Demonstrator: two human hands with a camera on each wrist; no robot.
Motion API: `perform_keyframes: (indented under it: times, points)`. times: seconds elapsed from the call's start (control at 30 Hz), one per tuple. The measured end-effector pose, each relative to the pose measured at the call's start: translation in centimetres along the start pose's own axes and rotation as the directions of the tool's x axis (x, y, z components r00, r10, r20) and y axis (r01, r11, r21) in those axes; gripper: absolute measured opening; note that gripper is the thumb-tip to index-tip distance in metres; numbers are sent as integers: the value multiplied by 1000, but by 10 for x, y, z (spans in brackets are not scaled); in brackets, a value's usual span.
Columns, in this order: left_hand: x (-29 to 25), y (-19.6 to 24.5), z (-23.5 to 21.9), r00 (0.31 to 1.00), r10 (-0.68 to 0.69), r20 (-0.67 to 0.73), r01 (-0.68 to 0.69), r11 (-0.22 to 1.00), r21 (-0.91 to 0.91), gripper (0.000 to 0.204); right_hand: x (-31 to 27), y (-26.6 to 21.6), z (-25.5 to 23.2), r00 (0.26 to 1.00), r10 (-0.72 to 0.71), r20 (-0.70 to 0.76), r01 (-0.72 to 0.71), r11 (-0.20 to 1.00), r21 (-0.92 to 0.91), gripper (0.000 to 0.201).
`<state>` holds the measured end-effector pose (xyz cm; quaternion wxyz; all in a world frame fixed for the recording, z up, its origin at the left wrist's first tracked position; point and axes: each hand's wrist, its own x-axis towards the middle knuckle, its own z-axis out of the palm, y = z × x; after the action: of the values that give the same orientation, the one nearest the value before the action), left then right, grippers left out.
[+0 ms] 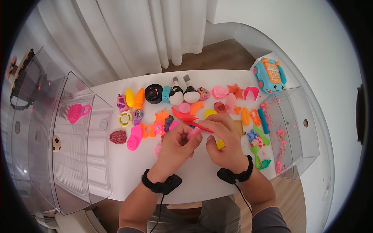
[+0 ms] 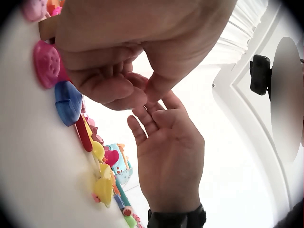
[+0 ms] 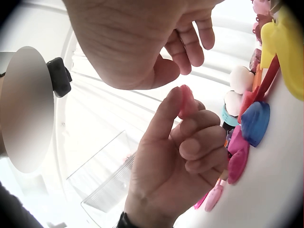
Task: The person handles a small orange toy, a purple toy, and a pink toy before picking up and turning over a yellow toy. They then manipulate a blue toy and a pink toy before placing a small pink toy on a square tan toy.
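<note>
My left hand (image 1: 175,144) pinches a small, smooth pink piece (image 1: 194,133) between thumb and curled fingers. Its rounded tip pokes out past the thumb in the right wrist view; the rest is hidden, so I cannot tell what it is. Close beside it is my right hand (image 1: 226,143), its fingers relaxed and slightly bent, with nothing in them. Under and beyond the hands lie a long red toy (image 1: 182,115), a blue toy (image 3: 256,123), a yellow toy (image 1: 220,144) and a pink toy (image 2: 46,64).
Many small toys spread across the white table (image 1: 186,186). Clear plastic bins (image 1: 79,155) stand at the left, one holding a pink basket-like toy (image 1: 76,113). At the right are a clear box (image 1: 297,128) with pink bits and a toy phone (image 1: 271,75).
</note>
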<state>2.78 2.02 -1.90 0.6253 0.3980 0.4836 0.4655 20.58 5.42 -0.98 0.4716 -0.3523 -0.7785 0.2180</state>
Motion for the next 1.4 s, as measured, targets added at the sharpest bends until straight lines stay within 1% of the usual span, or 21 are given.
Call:
perform_keyframes:
  times: [0.07, 0.13, 0.2, 0.23, 0.4, 0.47, 0.53, 0.6, 0.63, 0.7, 0.73, 0.83, 0.9, 1.03, 1.07, 1.13, 1.2, 1.23, 1.3, 1.33, 1.4]
  points:
    - [-1, 2, 0, 1000, 12, 6, -12, 999, -29, 10, 0, 1, 0, 1000, 14, 13, -14, 1000, 9, 46]
    - [-1, 1, -1, 1000, 25, 12, -24, 998, -58, 9, 0, 5, 0, 998, -50, 31, 51, 998, -30, 44]
    - [-1, -1, -6, 997, 67, 48, -58, 984, -166, 8, -1, 8, 0, 997, -61, 35, 62, 998, -32, 42]
    - [-1, -2, -6, 997, 68, 47, -59, 984, -166, 8, -2, 9, 1, 997, -73, 39, 74, 997, -33, 40]
    - [0, 0, 1, 991, 135, -17, -134, 959, -249, 11, 0, 9, 1, 989, -124, 86, 124, 992, 4, 38]
    - [0, -1, 0, 994, 109, -17, -110, 966, -232, 12, -1, 9, 0, 984, -146, 103, 146, 989, 4, 38]
    - [1, -3, -2, 996, 83, -18, -85, 973, -215, 12, -3, 7, 1, 999, -42, 33, 43, 999, -14, 40]
    - [1, -5, -7, 998, 58, -6, -58, 995, -87, 13, 0, 3, 0, 1000, -22, 9, 22, 1000, -4, 41]
    - [1, -6, -7, 998, 58, -6, -58, 995, -87, 13, 1, 2, 0, 1000, -3, -14, 3, 1000, 5, 42]
    - [2, -6, -6, 994, 111, 9, -111, 993, -44, 13, 1, 2, 0, 1000, -18, 9, 19, 1000, -13, 43]
    - [2, -7, -7, 994, 112, 9, -111, 993, -44, 13, 1, 2, -1, 999, -34, 31, 35, 999, -31, 44]
    - [1, -7, -7, 994, 111, 18, -109, 990, -91, 12, 1, 5, 0, 998, -47, 41, 49, 998, -39, 43]
    - [2, -5, -1, 987, 158, -29, -160, 981, -111, 13, 0, 7, 0, 996, -69, 59, 71, 997, -28, 42]
    - [2, -6, 1, 982, 190, -17, -190, 969, -161, 14, -1, 10, -1, 987, -125, 98, 127, 992, -17, 39]
    - [1, -9, -1, 986, 163, -29, -165, 976, -142, 15, -1, 10, -1, 987, -125, 98, 127, 992, -17, 39]
    - [1, -9, -3, 990, 137, -45, -141, 982, -124, 16, -2, 9, 1, 998, -54, 39, 54, 999, -1, 42]
    - [0, -5, -3, 998, 51, -48, -52, 999, -13, 18, 1, 2, 1, 999, -34, 29, 34, 999, 6, 43]
    - [0, -4, -2, 997, 52, -48, -52, 999, -13, 18, 1, 0, 0, 1000, -12, 17, 11, 1000, 12, 44]
    - [-1, -3, 1, 999, 44, -29, -43, 999, 21, 18, 1, 2, 1, 999, -31, 33, 31, 999, -7, 44]
    - [-2, -1, 1, 999, 44, -31, -43, 999, 20, 18, 0, 4, 1, 998, -50, 49, 51, 998, -26, 44]
    - [-2, 1, -1, 998, 52, -25, -53, 997, -63, 16, 0, 7, 0, 997, -60, 55, 62, 997, -34, 44]
